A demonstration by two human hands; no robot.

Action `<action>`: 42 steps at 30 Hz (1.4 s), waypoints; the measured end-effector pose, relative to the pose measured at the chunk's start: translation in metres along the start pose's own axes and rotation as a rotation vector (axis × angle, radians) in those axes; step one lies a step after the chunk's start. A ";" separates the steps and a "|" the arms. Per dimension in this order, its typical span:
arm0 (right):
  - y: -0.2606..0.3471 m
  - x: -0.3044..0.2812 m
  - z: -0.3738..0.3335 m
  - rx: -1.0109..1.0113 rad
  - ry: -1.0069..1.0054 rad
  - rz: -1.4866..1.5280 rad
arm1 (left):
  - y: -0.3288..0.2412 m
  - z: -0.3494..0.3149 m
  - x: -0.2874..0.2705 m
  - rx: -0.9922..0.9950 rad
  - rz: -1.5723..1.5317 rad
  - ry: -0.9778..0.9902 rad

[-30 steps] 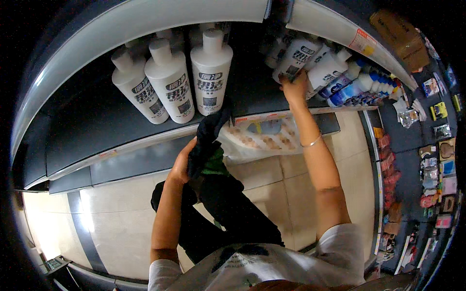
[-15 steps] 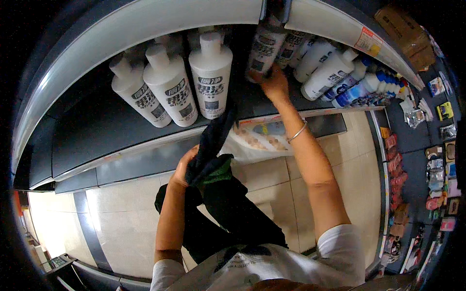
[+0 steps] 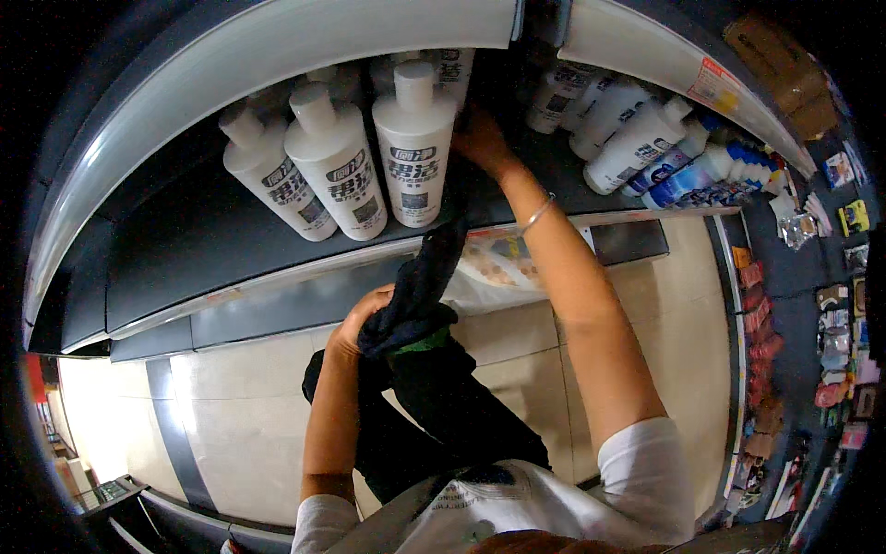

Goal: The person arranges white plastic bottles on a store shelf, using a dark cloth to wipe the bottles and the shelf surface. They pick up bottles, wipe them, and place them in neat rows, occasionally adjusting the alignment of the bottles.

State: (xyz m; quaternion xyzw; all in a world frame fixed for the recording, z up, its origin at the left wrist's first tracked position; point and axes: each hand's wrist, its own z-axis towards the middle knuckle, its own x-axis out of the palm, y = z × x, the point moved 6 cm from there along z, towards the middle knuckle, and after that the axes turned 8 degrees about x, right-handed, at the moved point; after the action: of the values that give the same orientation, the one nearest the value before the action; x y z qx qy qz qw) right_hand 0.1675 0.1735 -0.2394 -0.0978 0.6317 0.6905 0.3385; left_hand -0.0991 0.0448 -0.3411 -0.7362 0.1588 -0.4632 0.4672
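My left hand (image 3: 362, 321) is closed around a bunched black cloth (image 3: 420, 282), which hangs in front of the shelf edge. My right hand (image 3: 482, 146) reaches deep into the shelf, closed on the lower part of a white bottle (image 3: 455, 72) with dark print. That bottle stands partly behind the front white bottle (image 3: 415, 148), so its base and some of my fingers are hidden. Two more white bottles, a middle one (image 3: 337, 171) and a left one (image 3: 279, 180), stand beside it, with others dimly seen behind.
On the right of the dark shelf (image 3: 185, 258) stand more white bottles (image 3: 632, 148) and blue-labelled bottles (image 3: 688, 175). A pale upper shelf edge (image 3: 277, 51) overhangs them. Below lies a clear plastic package (image 3: 498, 268). Small hanging goods (image 3: 835, 337) line the right side.
My right hand has moved left with the white bottle, from the gap to behind the front bottle. My left hand still grips the cloth. The view has shifted slightly.
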 end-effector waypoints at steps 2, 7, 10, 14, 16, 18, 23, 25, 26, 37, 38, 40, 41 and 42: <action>-0.007 -0.011 -0.009 -0.059 -0.096 -0.139 | -0.005 -0.001 0.007 -0.011 -0.070 0.027; -0.096 -0.066 -0.052 0.025 -0.786 -0.219 | 0.002 0.006 0.009 -0.006 -0.079 0.090; -0.134 -0.086 -0.026 0.024 -0.726 0.000 | -0.003 0.008 0.014 0.026 -0.042 0.138; -0.111 -0.092 -0.020 -0.107 -0.887 -0.286 | -0.006 0.002 0.012 0.016 -0.005 0.082; -0.101 -0.085 -0.022 -0.068 -0.959 -0.441 | -0.004 0.002 0.007 -0.008 0.135 0.018; -0.101 -0.091 -0.018 -0.040 -1.020 -0.481 | -0.009 0.002 0.014 -0.008 0.175 0.038; -0.094 -0.099 -0.013 0.115 -0.933 -0.406 | -0.003 0.001 0.005 0.017 0.024 0.044; -0.092 -0.103 -0.014 0.144 -0.876 -0.365 | -0.005 0.001 0.009 0.052 0.064 0.055; -0.096 -0.107 -0.017 0.114 -0.850 -0.338 | -0.005 0.002 0.011 0.054 0.051 0.063; -0.086 -0.097 -0.020 0.377 -0.625 -0.225 | 0.000 0.006 0.005 0.063 0.117 0.096; -0.086 -0.102 -0.016 0.376 -0.602 -0.227 | 0.002 0.007 0.004 0.050 0.085 0.074; -0.085 -0.103 -0.016 0.342 -0.562 -0.228 | 0.004 0.008 0.004 0.025 0.019 0.033; -0.076 -0.099 -0.023 0.307 -0.535 -0.227 | 0.005 0.007 0.003 0.011 -0.001 0.018; -0.066 -0.096 -0.032 0.271 -0.511 -0.225 | 0.004 0.006 0.005 -0.003 -0.020 0.005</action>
State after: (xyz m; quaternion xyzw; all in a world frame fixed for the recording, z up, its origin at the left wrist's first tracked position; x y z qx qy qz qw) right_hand 0.2694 0.1092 -0.2448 0.0559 0.5978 0.5604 0.5706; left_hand -0.0911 0.0424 -0.3424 -0.7372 0.1533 -0.4695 0.4611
